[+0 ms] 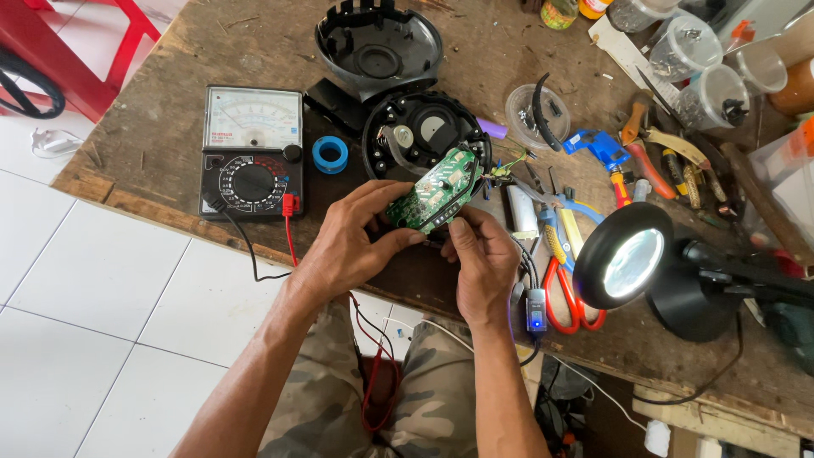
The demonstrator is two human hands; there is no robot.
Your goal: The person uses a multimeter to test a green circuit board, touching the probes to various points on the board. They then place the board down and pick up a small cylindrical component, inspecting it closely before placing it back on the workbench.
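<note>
The left fingers [386,197] curl over the near left end of a green board [437,190], with the thumb pressed up from below, so the left hand [352,242] grips it. The right thumb [460,229] pushes against the board's lower edge, and the other right fingers wrap underneath, where they are partly hidden; the right hand [483,259] is closed on the same board. The board sits tilted between the two hands, its far end rising toward a round black housing [424,131] just behind it, with thin wires [507,164] running off its upper right corner.

Left of the hands lies a meter [252,153] with a pale dial face, its black and red leads [284,246] trailing off the table edge toward the person's lap. A blue tape roll [330,155] rests between the meter and the housing. A second black shell [378,41] lies farther back on the wooden table [170,127].

Right of the hands are red-handled scissors [566,293], a small black plug with a blue light [535,309], and a lit magnifier lamp [629,259]. Beyond these lie a clear lid [536,114], assorted tools [653,157] and plastic cups [708,72] holding small parts.
</note>
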